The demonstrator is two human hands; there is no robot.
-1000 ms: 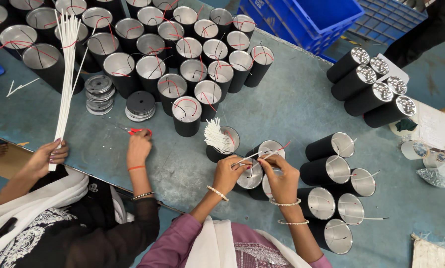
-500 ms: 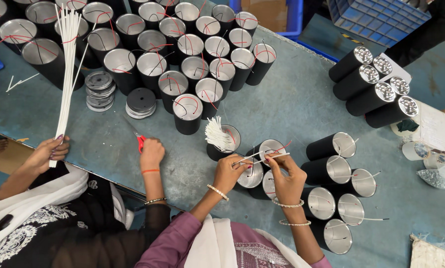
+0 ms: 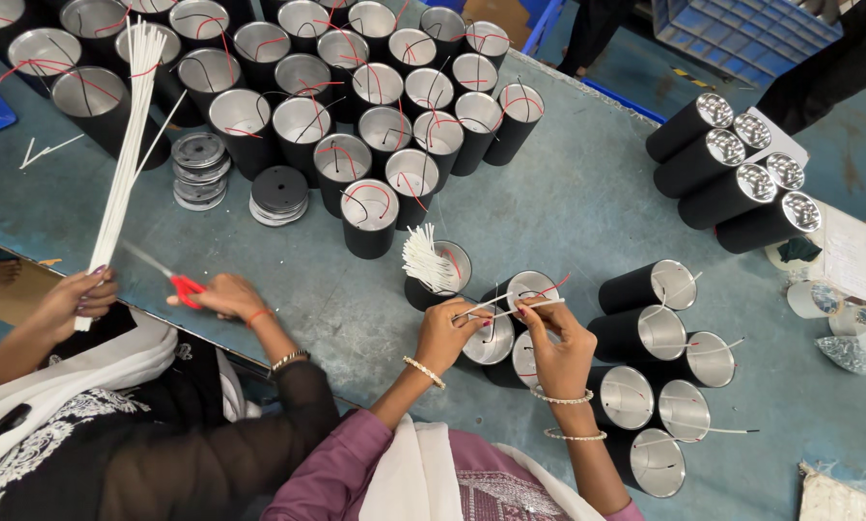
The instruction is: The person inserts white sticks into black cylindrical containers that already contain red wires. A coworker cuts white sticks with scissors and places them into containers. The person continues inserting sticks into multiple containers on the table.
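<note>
My left hand point(image 3: 449, 333) and my right hand point(image 3: 556, 349) are side by side over a black cylinder housing point(image 3: 527, 287) with a silver inside. Both pinch a thin white sleeve tube point(image 3: 498, 311) that lies across the housing's mouth; a red wire point(image 3: 553, 287) pokes out beside it. Just left of my hands stands a black cup point(image 3: 457, 259) full of short white sleeve tubes point(image 3: 425, 260). Black housings point(image 3: 645, 287) with white-sleeved wires lie on their sides to my right.
A co-worker at left holds a bundle of long white tubes point(image 3: 124, 164) in one hand and red-handled scissors point(image 3: 184, 287) in the other. Several upright housings with red and black wires point(image 3: 370, 217) crowd the far table, beside stacked round caps point(image 3: 278, 193). More housings point(image 3: 732, 193) lie far right.
My hands stay at the same housing, still working the white sleeve. The co-worker's scissors hand has drawn back left toward the table edge, and the view has shifted slightly.
</note>
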